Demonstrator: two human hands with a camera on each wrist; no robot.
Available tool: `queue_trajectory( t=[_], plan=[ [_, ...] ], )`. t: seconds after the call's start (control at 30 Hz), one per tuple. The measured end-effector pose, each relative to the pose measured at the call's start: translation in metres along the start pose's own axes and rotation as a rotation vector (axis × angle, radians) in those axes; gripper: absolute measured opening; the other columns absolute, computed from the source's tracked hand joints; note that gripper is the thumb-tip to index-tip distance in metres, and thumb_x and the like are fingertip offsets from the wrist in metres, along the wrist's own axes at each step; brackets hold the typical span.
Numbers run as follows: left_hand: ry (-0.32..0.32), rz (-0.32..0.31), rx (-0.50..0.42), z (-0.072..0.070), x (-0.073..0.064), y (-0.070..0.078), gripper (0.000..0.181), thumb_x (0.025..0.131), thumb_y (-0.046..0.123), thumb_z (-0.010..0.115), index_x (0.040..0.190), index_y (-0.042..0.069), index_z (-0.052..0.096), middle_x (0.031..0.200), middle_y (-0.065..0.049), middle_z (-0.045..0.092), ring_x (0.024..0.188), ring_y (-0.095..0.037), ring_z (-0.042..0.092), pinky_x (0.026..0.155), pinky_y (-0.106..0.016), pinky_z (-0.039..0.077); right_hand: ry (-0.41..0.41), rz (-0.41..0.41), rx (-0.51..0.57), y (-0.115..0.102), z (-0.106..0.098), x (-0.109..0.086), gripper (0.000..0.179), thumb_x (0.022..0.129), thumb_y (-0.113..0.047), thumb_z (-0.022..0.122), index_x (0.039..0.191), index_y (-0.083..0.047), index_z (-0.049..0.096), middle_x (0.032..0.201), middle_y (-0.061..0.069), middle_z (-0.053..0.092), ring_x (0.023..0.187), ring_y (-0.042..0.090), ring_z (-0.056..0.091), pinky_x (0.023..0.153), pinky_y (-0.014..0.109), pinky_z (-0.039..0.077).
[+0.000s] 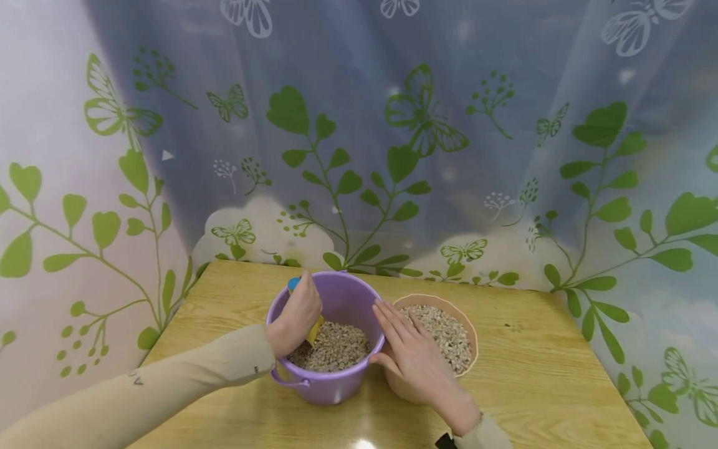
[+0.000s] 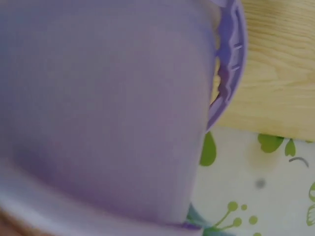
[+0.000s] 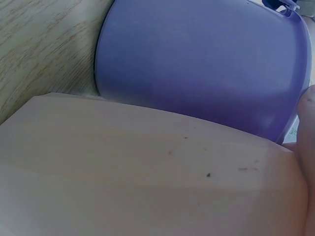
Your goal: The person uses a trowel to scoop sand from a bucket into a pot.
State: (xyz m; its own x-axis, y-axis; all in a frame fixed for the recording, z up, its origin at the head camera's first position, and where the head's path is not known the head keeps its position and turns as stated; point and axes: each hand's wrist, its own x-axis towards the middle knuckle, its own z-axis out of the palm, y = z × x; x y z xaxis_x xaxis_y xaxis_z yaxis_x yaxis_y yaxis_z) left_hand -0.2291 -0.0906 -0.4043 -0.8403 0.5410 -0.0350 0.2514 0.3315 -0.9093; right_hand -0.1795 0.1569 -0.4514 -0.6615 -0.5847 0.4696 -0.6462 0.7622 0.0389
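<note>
My left hand (image 1: pixel 297 315) grips a small shovel (image 1: pixel 315 330) with a blue handle end and a yellow lower part. It reaches over the purple bucket (image 1: pixel 331 379), where the shovel's tip meets or nears the gravel (image 1: pixel 339 346); the fingers partly hide it. Fingers stretched out, my right hand (image 1: pixel 412 355) touches the bucket's right rim and lies across the near left side of a peach-coloured pot (image 1: pixel 473 330) full of pale gravel (image 1: pixel 440 327). The bucket wall (image 2: pixel 108 108) fills most of the left wrist view. Pot and bucket stand close together in the right wrist view.
Both containers stand on a wooden table (image 1: pixel 538 374). The bucket's purple carrying handle (image 1: pixel 288 380) hangs at its near left side. A curtain (image 1: pixel 359 156) printed with leaves and butterflies rises behind the table and along its sides.
</note>
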Motion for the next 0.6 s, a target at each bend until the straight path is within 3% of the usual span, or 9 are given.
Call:
queue_trajectory(
  t=[0.1,0.23,0.4,0.6],
  plan=[
    [-0.021,0.028,0.011,0.003,0.003,0.004,0.034,0.102,0.026,0.054,0.070,0.014,0.049,0.067,0.001,0.039,0.067,-0.015,0.038,0.077,-0.035,0.034,-0.001,0.001,0.005,-0.001,0.001,0.000,0.087,0.101,-0.066,0.011,0.157,-0.003,0.032,0.161,0.015,0.036,0.147,0.029,0.037,0.113,0.056,0.034],
    [-0.007,0.012,-0.026,0.006,0.007,0.007,0.032,0.102,0.026,0.053,0.075,0.010,0.056,0.068,-0.001,0.045,0.068,-0.017,0.041,0.077,-0.035,0.035,-0.003,0.007,0.005,-0.001,0.001,-0.001,0.086,0.101,-0.066,0.012,0.157,-0.004,0.032,0.161,0.014,0.036,0.146,0.028,0.038,0.113,0.055,0.034],
    [0.023,-0.030,-0.071,0.012,0.012,0.012,0.037,0.099,0.020,0.054,0.064,0.012,0.047,0.064,0.000,0.042,0.066,-0.015,0.038,0.074,-0.033,0.032,-0.007,0.011,0.005,-0.002,0.000,0.000,0.087,0.100,-0.067,0.012,0.158,-0.005,0.030,0.162,0.014,0.034,0.147,0.028,0.037,0.113,0.055,0.034],
    [0.069,-0.091,-0.130,0.016,0.012,0.018,0.041,0.099,0.018,0.055,0.062,0.012,0.038,0.064,0.000,0.031,0.066,-0.016,0.030,0.072,-0.032,0.028,-0.008,0.011,-0.005,-0.001,0.002,-0.001,0.086,0.101,-0.066,0.012,0.158,-0.005,0.030,0.162,0.014,0.034,0.147,0.028,0.037,0.114,0.054,0.034]
  ],
)
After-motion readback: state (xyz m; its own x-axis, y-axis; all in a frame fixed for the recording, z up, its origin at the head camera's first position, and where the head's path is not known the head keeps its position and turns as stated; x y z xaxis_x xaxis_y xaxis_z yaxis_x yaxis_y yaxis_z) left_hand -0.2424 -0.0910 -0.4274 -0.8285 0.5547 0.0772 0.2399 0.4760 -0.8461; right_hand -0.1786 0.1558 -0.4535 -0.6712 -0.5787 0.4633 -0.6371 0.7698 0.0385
